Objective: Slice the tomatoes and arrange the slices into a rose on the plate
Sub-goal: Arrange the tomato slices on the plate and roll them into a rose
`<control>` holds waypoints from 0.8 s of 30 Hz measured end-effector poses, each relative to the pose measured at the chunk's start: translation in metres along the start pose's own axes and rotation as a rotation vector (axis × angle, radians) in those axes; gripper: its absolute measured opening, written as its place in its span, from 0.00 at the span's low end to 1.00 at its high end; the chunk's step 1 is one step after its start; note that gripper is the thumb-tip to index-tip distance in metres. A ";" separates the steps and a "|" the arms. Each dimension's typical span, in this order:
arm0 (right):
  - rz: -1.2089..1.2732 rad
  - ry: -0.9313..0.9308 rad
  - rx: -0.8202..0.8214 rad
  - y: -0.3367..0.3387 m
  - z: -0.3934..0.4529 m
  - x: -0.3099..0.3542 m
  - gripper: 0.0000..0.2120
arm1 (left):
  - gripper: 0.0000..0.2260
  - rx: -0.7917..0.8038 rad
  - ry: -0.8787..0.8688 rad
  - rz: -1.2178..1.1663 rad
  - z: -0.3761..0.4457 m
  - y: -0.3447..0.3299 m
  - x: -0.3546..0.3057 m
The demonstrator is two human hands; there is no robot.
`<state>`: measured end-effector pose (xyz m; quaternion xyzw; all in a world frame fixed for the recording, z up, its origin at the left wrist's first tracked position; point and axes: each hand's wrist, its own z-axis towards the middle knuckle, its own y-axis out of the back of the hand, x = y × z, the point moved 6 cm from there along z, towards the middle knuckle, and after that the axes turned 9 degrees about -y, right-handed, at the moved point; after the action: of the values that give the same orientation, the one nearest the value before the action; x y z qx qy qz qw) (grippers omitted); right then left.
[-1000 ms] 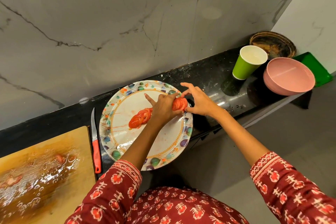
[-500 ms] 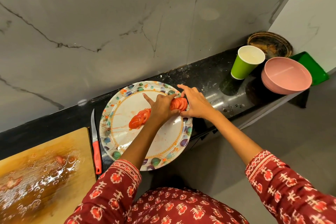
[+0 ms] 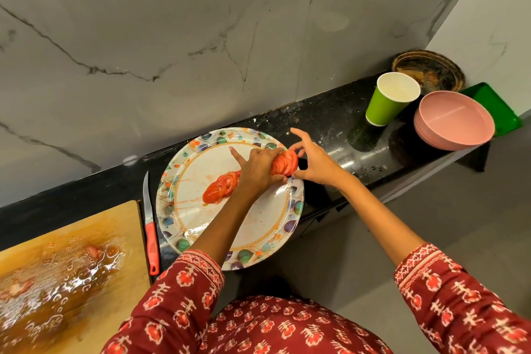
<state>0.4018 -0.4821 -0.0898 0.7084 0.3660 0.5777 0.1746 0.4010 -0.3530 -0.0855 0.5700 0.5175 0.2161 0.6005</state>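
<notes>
On the black stone counter point(image 3: 321, 121) sits a round plate point(image 3: 258, 238) with a rim of coloured leaves, its near edge jutting past the counter's front. Both hands meet at the plate's far right rim around a bunch of overlapping tomato slices point(image 3: 284, 163): the left hand point(image 3: 260, 168) curls over the bunch from the left with its index finger pointing out across the plate, and the right hand point(image 3: 313, 162) pinches the bunch's right end between thumb and fingertips, its other fingers spread upward. A second row of slices point(image 3: 219, 187) lies fanned flat in the plate's middle, running from lower left up toward the left hand's wrist, with smears of juice around it. Just left of the plate a knife with a red handle point(image 3: 150, 236) lies along the counter, blade pointing to the wall. Left of that is a wet wooden cutting board point(image 3: 57, 267) with tomato scraps. Far right stand a green paper cup point(image 3: 388, 100), a pink bowl point(image 3: 454, 121), a green tray point(image 3: 500, 106) and a dark round dish point(image 3: 431, 69).
</notes>
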 end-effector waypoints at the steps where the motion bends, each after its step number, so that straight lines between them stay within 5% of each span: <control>1: 0.006 0.004 -0.012 0.002 0.000 -0.001 0.47 | 0.32 -0.004 -0.001 -0.003 0.000 0.000 0.000; 8: -0.047 0.039 -0.013 0.006 0.002 0.002 0.44 | 0.36 -0.038 0.017 -0.040 -0.003 -0.001 0.003; 18: -0.103 0.005 -0.028 0.000 0.001 0.008 0.46 | 0.35 -0.337 0.105 -0.337 -0.077 0.028 0.070; 24: -0.242 0.001 0.001 0.001 0.000 0.016 0.46 | 0.36 -0.264 0.206 -0.353 -0.113 0.019 0.113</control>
<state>0.4034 -0.4707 -0.0783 0.6588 0.4490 0.5527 0.2426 0.3515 -0.2001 -0.0898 0.3624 0.6348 0.2306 0.6423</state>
